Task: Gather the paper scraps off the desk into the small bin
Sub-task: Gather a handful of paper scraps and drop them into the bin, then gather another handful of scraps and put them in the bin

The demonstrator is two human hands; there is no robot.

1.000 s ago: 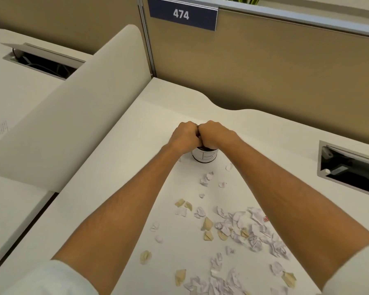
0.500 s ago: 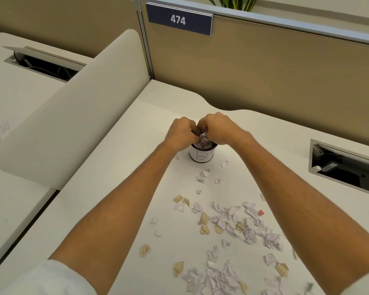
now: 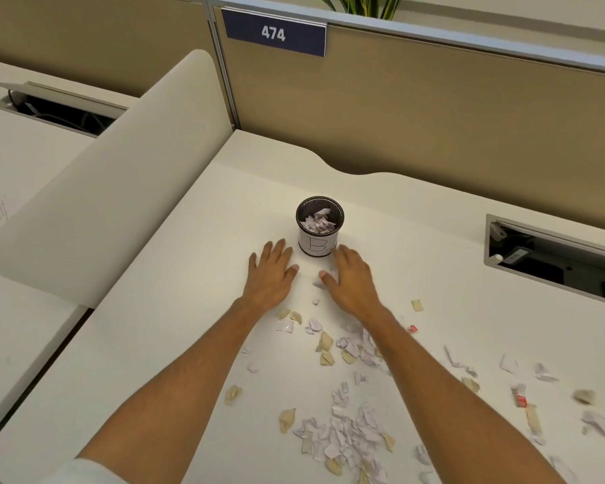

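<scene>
Desk (image 3: 189,274): both hands flat, palms down, flanking bin (image 3: 319,226).

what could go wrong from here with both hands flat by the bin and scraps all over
1. The right hand is close beside the small bin; a sweep could tip it, spilling its paper.
2. Scraps lie near the desk's front edge; raking could push some off.

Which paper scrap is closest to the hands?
The small white scrap beside the right hand's thumb; other scraps lie nearer the person.
</scene>
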